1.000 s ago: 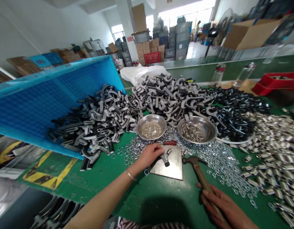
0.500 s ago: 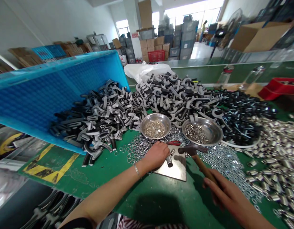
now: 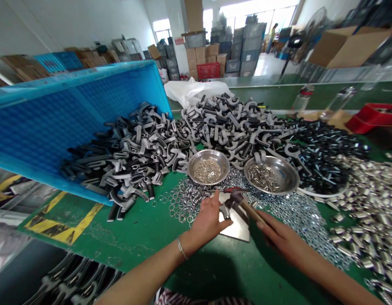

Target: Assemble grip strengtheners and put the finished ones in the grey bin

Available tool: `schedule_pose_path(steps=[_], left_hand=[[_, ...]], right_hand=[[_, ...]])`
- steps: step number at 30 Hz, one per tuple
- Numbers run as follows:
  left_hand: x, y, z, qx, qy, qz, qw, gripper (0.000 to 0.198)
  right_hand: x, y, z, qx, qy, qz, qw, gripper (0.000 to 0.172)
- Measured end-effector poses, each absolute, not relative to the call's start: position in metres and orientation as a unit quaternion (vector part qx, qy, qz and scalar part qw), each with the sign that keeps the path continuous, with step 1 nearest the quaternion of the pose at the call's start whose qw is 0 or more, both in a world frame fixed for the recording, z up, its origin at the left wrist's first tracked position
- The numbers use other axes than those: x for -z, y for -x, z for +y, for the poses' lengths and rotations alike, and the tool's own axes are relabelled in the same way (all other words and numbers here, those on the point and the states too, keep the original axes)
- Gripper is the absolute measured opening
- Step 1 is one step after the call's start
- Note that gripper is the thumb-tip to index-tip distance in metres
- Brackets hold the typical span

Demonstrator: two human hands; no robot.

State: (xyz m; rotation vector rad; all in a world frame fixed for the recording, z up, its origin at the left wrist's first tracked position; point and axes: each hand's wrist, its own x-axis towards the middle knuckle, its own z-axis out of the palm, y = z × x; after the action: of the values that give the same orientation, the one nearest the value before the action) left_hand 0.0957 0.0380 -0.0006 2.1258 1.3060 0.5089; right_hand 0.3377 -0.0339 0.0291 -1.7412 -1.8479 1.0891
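My left hand is curled round a small grey handle piece with a metal sleeve, which shows between thumb and index finger. The thumb is stretched out by the sleeve's end, and the other fingers are partly hidden. Under this work lies a flat metal plate. My right hand grips the wooden handle of a hammer. The hammer's dark head is low over the plate, just right of the piece; contact cannot be made out. A red-handled tool lies behind the plate.
Two metal bowls hold small rings and pins. Loose rings surround the plate. Grey-black handles pile up behind, spilling from a tipped blue crate. Black parts and metal sleeves lie right.
The hammer head has moved left and closer to the piece, with my right hand following. My left hand has shifted slightly down and turned, its thumb now stretched out by the sleeve.
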Motion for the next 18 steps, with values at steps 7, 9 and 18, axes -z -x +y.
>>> schedule_pose_path(steps=[7, 9, 18], left_hand=[[-0.002, -0.088, -0.003, -0.314, -0.707, 0.439, 0.456, 0.097], [-0.003, -0.084, -0.013, -0.311, -0.733, 0.413, 0.442, 0.100], [-0.071, -0.111, 0.099, -0.208, -0.879, 0.368, 0.221, 0.045]], right_hand=[[-0.017, -0.325, -0.031, -0.263, 0.614, -0.681, 0.300, 0.049], [-0.023, -0.314, -0.025, -0.398, 0.581, -0.645, 0.297, 0.041], [-0.010, -0.316, -0.033, -0.306, 0.531, -0.716, 0.334, 0.013]])
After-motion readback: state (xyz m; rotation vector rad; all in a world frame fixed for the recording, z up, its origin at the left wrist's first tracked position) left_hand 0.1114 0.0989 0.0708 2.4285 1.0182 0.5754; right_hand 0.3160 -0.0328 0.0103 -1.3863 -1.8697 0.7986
